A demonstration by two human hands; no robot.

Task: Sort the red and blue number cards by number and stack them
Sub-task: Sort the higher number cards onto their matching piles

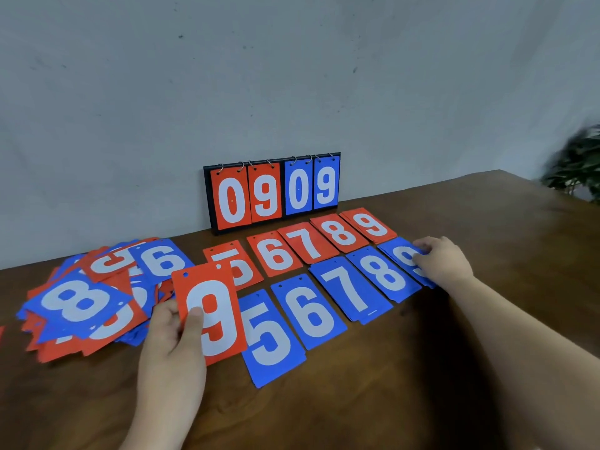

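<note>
Above surface, left hand grips red 9 card; right hand pinches blue 9 stack. Square card onto red 9 stack beyond right hand.

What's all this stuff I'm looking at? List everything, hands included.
Flip scoreboard: one, black frame, red 0 9 and blue 0 9, standing against the wall.
Red sorted piles: five, numbered 5 to 9, far row on the table.
Blue sorted piles: five, numbered 5 to 9, near row.
Unsorted heap: one, red and blue mixed, table's left side.
Red 9 card: one, held up between heap and rows.
Table: one, brown wood.
Wall: grey, behind.
Plant: one, green, blurred, right edge.
Left hand: holds the red 9 card.
Right hand: rests on the blue 9 pile.
</note>
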